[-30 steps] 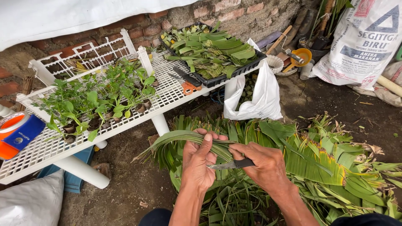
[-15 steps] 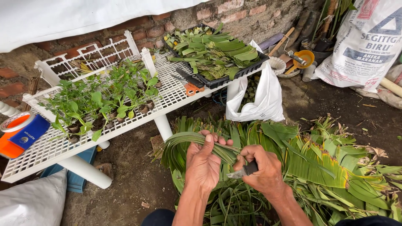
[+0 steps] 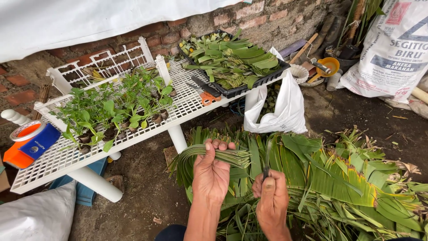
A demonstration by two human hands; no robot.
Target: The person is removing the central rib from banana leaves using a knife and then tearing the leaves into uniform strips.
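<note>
knife [image 3: 266, 166]: handle hidden in right hand [image 3: 273, 200] | sack [image 3: 392, 49]: cut off

At your top right a large white sack [image 3: 394, 49] with red and blue print leans by the brick wall | a white plastic bag [image 3: 281, 109] hangs off the counter's [image 3: 58, 163] right end | on its left end you see a blue box [image 3: 39, 142] beside an orange-and-white tape roll [image 3: 26, 131] | no screens.

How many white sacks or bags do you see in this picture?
3. A printed white sack leans at the top right, a white plastic bag hangs beside the white rack, and a plain white sack lies at the bottom left. Others may be hidden.
</note>
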